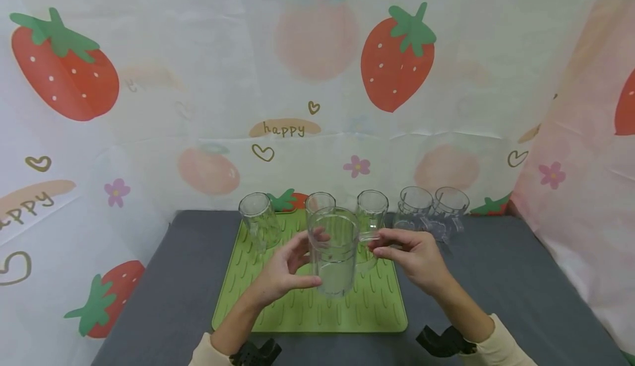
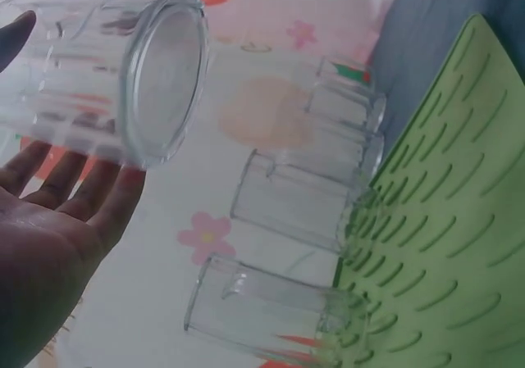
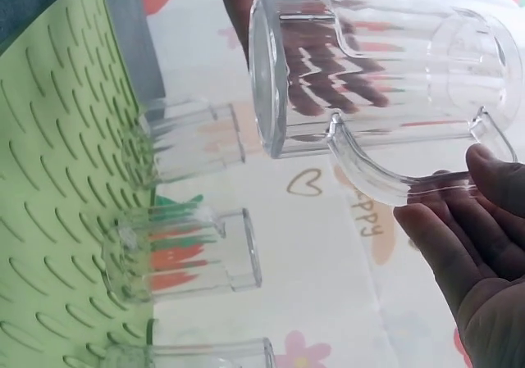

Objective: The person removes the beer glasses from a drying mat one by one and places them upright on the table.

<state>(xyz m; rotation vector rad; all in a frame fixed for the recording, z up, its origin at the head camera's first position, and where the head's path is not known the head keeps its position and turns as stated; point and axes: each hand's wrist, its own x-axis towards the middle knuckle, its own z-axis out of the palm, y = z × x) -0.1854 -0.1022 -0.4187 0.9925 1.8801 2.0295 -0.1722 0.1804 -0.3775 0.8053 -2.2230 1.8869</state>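
A clear glass mug (image 1: 335,261) is held upright over the green mat (image 1: 297,313) in the head view. My left hand (image 1: 284,271) grips its body from the left, thumb on the near side and fingers round the far side. Through the glass, those fingers show in the right wrist view. My right hand (image 1: 418,257) pinches the mug's handle (image 3: 377,171) between thumb and fingers. In the left wrist view, the mug's thick round base (image 2: 170,77) faces the camera.
Behind the held mug, more glass mugs stand in a row: one at the mat's left (image 1: 258,220), others near its back edge (image 1: 372,209), and two at the right on the grey cloth (image 1: 450,203). A strawberry-print curtain (image 1: 317,96) hangs behind the table.
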